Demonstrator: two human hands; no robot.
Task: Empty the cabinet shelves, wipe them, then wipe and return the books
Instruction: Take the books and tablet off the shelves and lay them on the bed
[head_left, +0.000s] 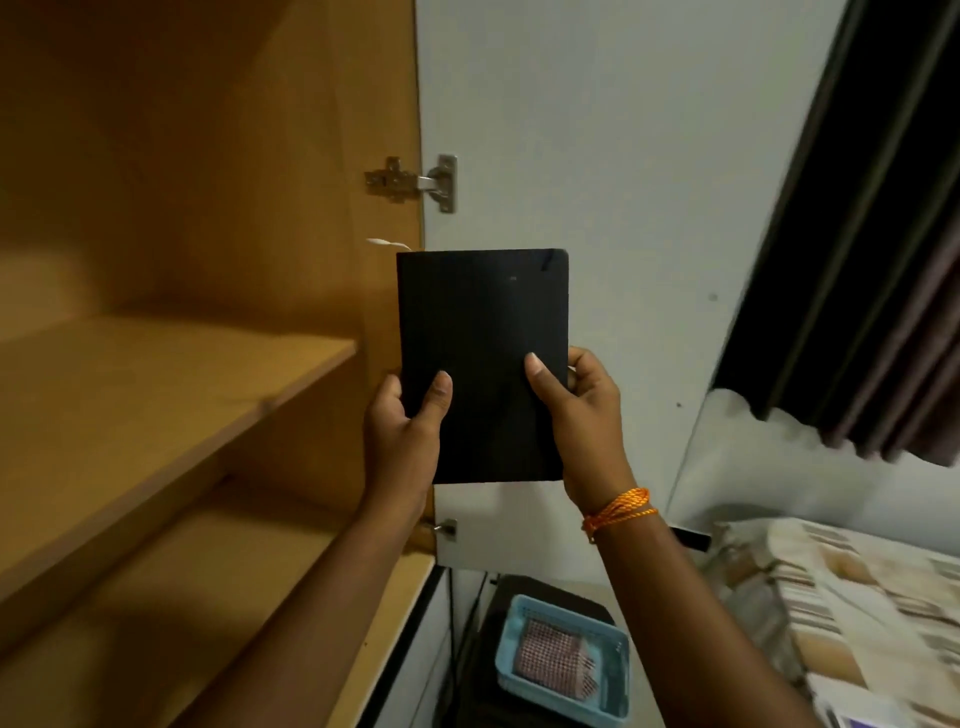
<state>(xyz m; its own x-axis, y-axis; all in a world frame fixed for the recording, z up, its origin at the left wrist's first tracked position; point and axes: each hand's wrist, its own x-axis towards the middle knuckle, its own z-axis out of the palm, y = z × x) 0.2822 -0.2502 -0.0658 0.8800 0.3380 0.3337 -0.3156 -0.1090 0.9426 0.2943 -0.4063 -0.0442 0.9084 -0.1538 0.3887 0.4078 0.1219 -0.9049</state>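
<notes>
A black book (483, 364) is held upright just right of the cabinet (208, 208) opening, in front of its open door. Its lower edges are gripped by the left hand (402, 441) and right hand (587, 421), thumbs pressed on the cover.

Two bare forearms reach into view from the bottom edge, with no sleeves showing on either. The right wrist wears a bracelet of several bright orange twisted threads (617, 512), loosely wound, with a short knotted tail hanging at its inner side. The left wrist is bare.
</notes>
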